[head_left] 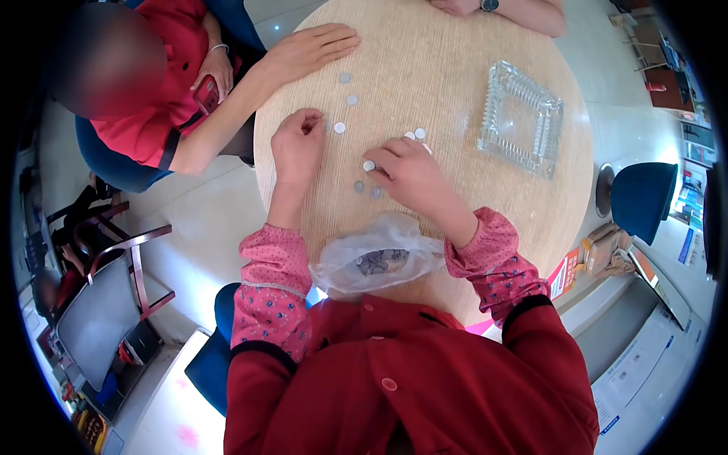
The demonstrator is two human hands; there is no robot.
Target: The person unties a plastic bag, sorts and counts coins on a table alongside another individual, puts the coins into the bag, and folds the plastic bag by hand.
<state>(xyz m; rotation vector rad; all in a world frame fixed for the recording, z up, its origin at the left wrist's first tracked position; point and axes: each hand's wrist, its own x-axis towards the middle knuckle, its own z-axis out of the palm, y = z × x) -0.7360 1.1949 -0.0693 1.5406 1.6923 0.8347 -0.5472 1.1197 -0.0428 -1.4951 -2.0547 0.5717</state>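
My right hand pinches a coin between thumb and fingertips, just above the table. Two more coins lie below those fingers, and a few white-looking coins lie beyond its knuckles. My left hand has its fingers curled together at the table's left side; whatever they hold is too small to make out. Beside its fingertips lies a coin, with two others farther up in a loose line. Close to my body sits a thin clear plastic bag with a heap of coins inside.
A square glass ashtray rests on the right of the round wooden table. At the left, a person in red lays a hand on the tabletop and holds a phone. Another person's forearm rests at the far edge.
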